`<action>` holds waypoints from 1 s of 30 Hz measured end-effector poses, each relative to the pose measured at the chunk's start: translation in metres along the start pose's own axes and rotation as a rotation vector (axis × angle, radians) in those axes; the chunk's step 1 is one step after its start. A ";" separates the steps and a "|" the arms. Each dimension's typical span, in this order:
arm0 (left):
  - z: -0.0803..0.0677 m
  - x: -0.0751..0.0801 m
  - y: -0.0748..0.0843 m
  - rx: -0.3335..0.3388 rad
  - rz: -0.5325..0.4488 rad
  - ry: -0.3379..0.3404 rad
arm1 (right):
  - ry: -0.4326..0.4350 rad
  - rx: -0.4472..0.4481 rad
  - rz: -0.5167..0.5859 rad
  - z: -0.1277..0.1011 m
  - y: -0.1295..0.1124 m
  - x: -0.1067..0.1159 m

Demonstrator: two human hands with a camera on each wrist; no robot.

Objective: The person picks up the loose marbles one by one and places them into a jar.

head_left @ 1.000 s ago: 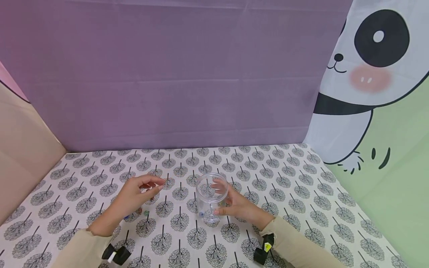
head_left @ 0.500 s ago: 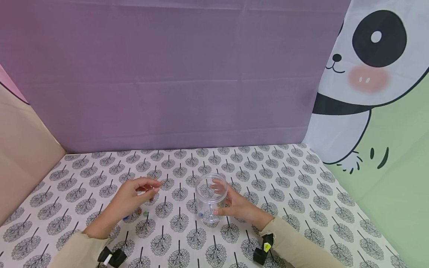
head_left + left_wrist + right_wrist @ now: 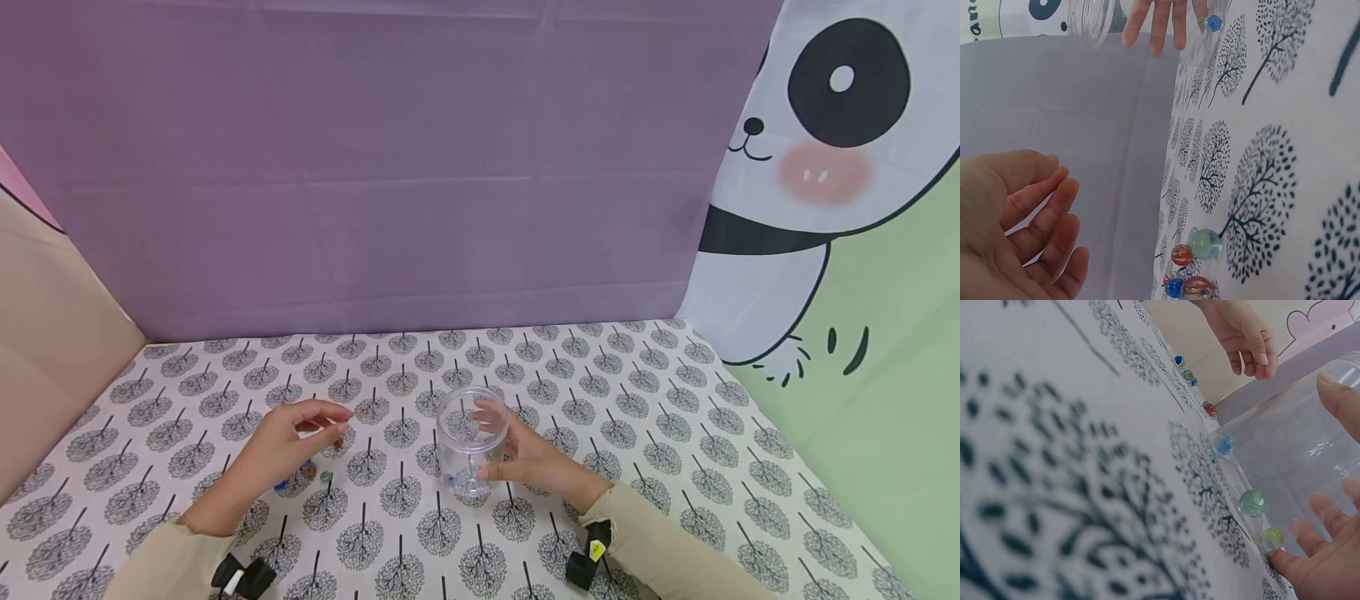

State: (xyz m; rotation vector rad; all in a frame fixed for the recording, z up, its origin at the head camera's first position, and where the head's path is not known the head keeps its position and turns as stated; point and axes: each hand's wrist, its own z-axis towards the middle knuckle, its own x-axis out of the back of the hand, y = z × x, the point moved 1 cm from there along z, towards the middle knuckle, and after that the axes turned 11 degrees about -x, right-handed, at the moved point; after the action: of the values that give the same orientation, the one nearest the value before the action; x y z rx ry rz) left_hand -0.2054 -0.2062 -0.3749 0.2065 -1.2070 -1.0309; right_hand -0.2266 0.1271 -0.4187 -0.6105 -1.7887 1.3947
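Note:
A clear jar (image 3: 457, 454) with no lid on it stands upright on the table. My right hand (image 3: 536, 458) grips its side, fingers round the far wall and thumb at the front. Through the wall, the right wrist view shows a blue marble (image 3: 1224, 444), a green marble (image 3: 1252, 503) and a yellowish marble (image 3: 1272, 538) at the bottom. To the left, my left hand (image 3: 292, 437) hovers with loosely bent fingers, and I see nothing between them. Near it on the cloth lie several marbles, among them a pale green marble (image 3: 1205, 244), a red marble (image 3: 1182, 254) and a blue marble (image 3: 1175, 288).
A white cloth with a tree print (image 3: 405, 533) covers the table. Behind it hangs a purple curtain (image 3: 420, 208). A panda-printed sheet (image 3: 885, 275) borders the right side, and a beige panel (image 3: 60, 333) the left.
My left hand has drifted a little left and down, away from the jar, over the loose marbles. The right hand and the jar have stayed in place.

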 end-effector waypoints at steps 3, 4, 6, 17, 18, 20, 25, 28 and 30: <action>-0.001 0.001 -0.001 0.009 0.005 -0.001 | -0.003 -0.003 0.001 0.000 0.000 0.000; -0.001 0.001 -0.002 0.010 0.006 -0.001 | -0.003 -0.003 0.001 0.000 0.000 0.000; -0.002 0.002 -0.004 0.005 0.012 0.001 | -0.003 -0.002 -0.001 0.000 0.000 0.000; -0.006 0.004 -0.015 0.051 0.021 -0.004 | 0.005 -0.012 -0.001 -0.001 -0.002 -0.001; -0.006 0.004 -0.016 0.052 0.021 -0.005 | 0.005 -0.015 0.000 -0.001 -0.002 -0.001; -0.006 0.004 -0.017 0.052 0.020 -0.005 | 0.005 -0.018 0.000 -0.001 -0.002 -0.001; -0.006 0.006 -0.019 0.053 -0.006 0.005 | 0.005 -0.018 0.001 -0.001 -0.002 -0.001; -0.007 0.007 -0.023 0.072 -0.026 -0.001 | 0.005 -0.027 0.006 -0.002 -0.003 -0.001; -0.008 0.006 -0.026 0.094 -0.043 -0.009 | 0.006 -0.028 0.009 -0.002 -0.003 -0.001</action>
State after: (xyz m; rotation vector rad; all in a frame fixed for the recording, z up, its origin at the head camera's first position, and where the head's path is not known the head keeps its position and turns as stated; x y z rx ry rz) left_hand -0.2134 -0.2282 -0.3902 0.3026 -1.2653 -1.0137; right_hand -0.2237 0.1264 -0.4159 -0.6372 -1.8058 1.3740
